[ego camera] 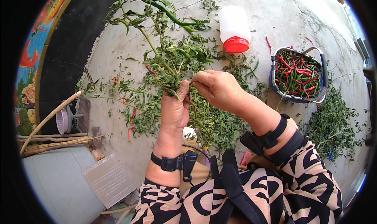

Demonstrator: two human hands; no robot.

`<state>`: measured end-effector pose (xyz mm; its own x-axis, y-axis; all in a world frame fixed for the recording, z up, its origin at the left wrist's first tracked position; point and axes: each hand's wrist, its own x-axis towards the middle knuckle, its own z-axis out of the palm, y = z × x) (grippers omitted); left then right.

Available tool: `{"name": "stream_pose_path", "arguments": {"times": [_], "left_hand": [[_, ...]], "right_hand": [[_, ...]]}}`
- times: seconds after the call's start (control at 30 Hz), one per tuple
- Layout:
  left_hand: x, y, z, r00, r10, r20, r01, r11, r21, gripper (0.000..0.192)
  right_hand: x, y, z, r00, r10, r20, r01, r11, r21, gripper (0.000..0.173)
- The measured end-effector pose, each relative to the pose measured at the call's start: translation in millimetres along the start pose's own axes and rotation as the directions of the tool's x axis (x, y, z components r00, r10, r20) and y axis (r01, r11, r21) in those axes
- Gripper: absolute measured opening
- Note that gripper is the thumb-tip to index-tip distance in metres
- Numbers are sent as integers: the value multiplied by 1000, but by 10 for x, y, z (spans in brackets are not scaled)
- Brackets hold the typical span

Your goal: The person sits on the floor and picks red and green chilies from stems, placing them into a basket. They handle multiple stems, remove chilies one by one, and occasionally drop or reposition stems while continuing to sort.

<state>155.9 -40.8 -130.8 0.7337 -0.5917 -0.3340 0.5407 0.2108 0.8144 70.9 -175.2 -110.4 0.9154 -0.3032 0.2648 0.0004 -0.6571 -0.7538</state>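
My left hand (176, 109) is closed around the stem of an uprooted, wilting chili plant (143, 34), whose leafy branches spread up and to the left. Long green chili peppers (169, 13) hang from it. Just right of my left thumb, my right hand (219, 87) has its thumb and forefinger pinched together at a thin bit of the plant; the fingertips partly hide that bit. Under both hands lies a heap of leafy cut plants (223, 124) on the concrete floor. A few red chili peppers (133, 115) are scattered left of my left wrist.
To the right stands a handled basket (272, 73) full of red and green chilies. Behind the heap lies a white plastic jar (234, 22) with a red lid. More plants (334, 124) are piled at right. Sticks (51, 122) and a grey cover (63, 177) occupy the lower left.
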Motion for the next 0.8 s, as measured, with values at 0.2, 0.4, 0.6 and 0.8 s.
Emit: {"name": "stream_pose_path", "arguments": {"times": [0.2, 0.4, 0.6, 0.8], "left_hand": [[-25, 25, 13, 980, -22, -199, 41, 995, 90, 9], [52, 111, -48, 982, -9, -191, -3, 998, -64, 12], [20, 46, -11, 997, 13, -81, -12, 1000, 19, 21], [-10, 47, 20, 997, -63, -51, 62, 998, -21, 16]], "right_hand": [[52, 88, -172, 987, 123, -103, -153, 917, -368, 8], [27, 159, -172, 985, 154, -78, -160, 984, -81, 13], [-31, 61, 15, 997, 71, 32, -71, 997, -6, 14], [-21, -11, -8, 981, 152, 121, -136, 982, -129, 17]]}}
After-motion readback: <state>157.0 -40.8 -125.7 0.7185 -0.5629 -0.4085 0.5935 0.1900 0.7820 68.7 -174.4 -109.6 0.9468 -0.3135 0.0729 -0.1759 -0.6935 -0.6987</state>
